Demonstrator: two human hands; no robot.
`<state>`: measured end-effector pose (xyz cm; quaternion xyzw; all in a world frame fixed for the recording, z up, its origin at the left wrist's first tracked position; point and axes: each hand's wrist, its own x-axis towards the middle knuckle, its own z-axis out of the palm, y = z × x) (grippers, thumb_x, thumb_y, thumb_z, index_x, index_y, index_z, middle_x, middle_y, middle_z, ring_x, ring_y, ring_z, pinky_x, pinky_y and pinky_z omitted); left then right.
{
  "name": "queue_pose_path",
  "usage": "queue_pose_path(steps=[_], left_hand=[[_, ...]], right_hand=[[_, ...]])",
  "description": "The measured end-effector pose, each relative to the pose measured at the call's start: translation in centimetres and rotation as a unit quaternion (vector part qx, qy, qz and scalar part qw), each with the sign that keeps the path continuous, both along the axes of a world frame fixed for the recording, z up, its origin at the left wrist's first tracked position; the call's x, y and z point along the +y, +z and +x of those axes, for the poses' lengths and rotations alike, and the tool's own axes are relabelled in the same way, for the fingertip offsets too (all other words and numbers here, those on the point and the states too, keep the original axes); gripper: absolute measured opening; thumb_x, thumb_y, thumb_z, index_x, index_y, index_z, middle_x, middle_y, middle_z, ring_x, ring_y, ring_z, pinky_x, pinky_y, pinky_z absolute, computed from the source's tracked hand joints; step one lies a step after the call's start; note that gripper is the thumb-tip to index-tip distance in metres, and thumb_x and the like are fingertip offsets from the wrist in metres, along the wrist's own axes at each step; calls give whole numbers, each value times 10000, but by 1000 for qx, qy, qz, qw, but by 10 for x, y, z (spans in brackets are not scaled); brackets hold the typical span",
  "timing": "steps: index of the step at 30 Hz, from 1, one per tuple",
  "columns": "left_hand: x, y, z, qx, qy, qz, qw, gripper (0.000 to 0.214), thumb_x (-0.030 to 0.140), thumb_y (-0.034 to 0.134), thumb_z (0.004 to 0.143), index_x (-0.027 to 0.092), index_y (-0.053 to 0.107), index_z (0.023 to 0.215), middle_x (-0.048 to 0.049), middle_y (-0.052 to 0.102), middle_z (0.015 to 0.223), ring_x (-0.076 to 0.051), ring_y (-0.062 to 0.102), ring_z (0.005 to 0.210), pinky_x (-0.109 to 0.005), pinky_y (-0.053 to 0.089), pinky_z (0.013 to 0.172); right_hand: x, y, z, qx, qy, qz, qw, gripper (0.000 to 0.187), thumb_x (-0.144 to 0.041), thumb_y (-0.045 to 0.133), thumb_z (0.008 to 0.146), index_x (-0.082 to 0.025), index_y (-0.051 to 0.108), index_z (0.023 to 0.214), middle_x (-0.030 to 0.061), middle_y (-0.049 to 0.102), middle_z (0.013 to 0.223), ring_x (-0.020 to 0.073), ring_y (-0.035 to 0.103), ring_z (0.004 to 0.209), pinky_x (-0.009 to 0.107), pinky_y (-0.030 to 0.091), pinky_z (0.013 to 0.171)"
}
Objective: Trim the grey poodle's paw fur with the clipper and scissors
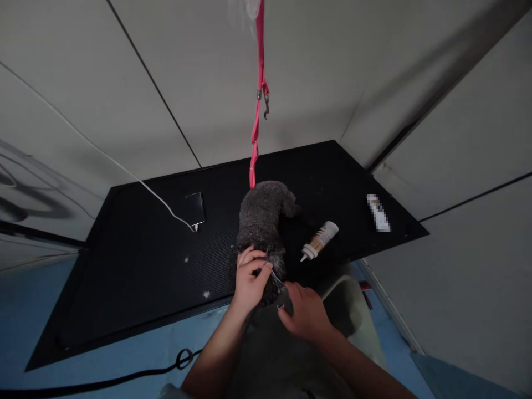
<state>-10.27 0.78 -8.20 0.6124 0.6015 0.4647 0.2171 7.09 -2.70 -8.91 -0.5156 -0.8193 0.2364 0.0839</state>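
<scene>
A curly grey dog lies on the black table, its head end toward me and its rear away. My left hand is closed on the dog's head, thumb and fingers gripping the fur near one side; the exact spot is hidden. My right hand holds a slim metal tool with finger loops, like a hemostat or scissors. Its tip points at the fur beside my left thumb. To the right of the dog, a white and brown bottle with a nozzle lies on its side.
On the black table rest a phone with a white cable, small white tufts and a blurred white container. A pink grooming loop hangs above the dog. Walls stand behind and right.
</scene>
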Motion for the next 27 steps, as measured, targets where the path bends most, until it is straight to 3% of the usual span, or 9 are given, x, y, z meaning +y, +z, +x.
queue_pose_path(steps=[4, 6, 10, 12, 18, 20, 21, 24, 27], left_hand=[[1, -2, -2, -4, -3, 13, 1000, 195, 249, 506, 858, 240, 685, 781, -37, 651, 977, -226, 503, 1147, -532, 283, 1061], [1, -2, -4, -4, -12, 15, 1000, 207, 251, 485, 868, 237, 680, 799, -42, 651, 1003, -227, 488, 1173, -534, 272, 1068], [-2, 1, -8, 2, -28, -1, 1000, 209, 270, 466, 880, 241, 670, 839, -45, 646, 1091, -236, 445, 1237, -565, 204, 1089], [-5, 2, -10, 0, -26, -15, 1000, 217, 289, 449, 892, 243, 657, 851, -41, 637, 1142, -237, 430, 1261, -585, 165, 1095], [-10, 5, -19, -18, -48, -48, 998, 278, 298, 377, 915, 208, 571, 736, -51, 569, 1291, -236, 387, 1311, -601, 125, 1102], [-15, 6, -24, -26, -68, -41, 997, 305, 279, 373, 905, 194, 533, 660, -55, 543, 1324, -234, 395, 1308, -574, 149, 1111], [-20, 7, -28, -30, -73, -32, 996, 322, 268, 371, 899, 189, 513, 621, -57, 544, 1323, -233, 416, 1293, -554, 175, 1114], [-48, 5, -47, -35, -33, -10, 999, 385, 244, 357, 881, 187, 470, 517, -73, 659, 1146, -218, 566, 1134, -478, 335, 1066], [-89, 1, -78, 20, 27, -90, 995, 385, 269, 461, 822, 197, 442, 444, -55, 718, 862, -214, 673, 853, -357, 546, 776]], right_hand=[[2, 0, 17, 143, -68, -99, 982, 278, -146, 538, 655, -177, 534, 931, 42, 601, 860, 186, 562, 777, 315, 437, 728], [12, 1, 22, 273, -108, -155, 943, 241, -125, 539, 635, -197, 500, 862, 13, 593, 838, 165, 565, 783, 294, 449, 726], [50, 10, 15, 476, -169, -218, 835, 248, -259, 666, 617, -213, 448, 727, -34, 562, 679, 154, 575, 653, 297, 467, 647], [69, 14, 8, 513, -166, -203, 818, 220, -305, 659, 626, -209, 485, 721, -17, 596, 700, 166, 600, 682, 310, 472, 673], [98, 24, -11, 496, -143, -131, 846, 176, -355, 589, 738, -201, 602, 655, 20, 632, 739, 178, 595, 754, 338, 462, 774], [97, 27, -20, 470, -110, -114, 869, 164, -327, 639, 711, -212, 680, 820, 44, 648, 941, 199, 592, 908, 357, 439, 873], [95, 29, -25, 448, -82, -107, 884, 260, -306, 670, 687, -221, 686, 932, 53, 627, 1048, 211, 572, 997, 366, 417, 925], [89, 32, -37, 373, -2, -80, 924, 445, -264, 722, 646, -220, 651, 1083, 69, 571, 1148, 230, 510, 1129, 378, 376, 998], [86, 33, -42, 349, 5, -61, 935, 474, -258, 738, 639, -214, 632, 1099, 67, 555, 1118, 222, 524, 1091, 366, 398, 978]])
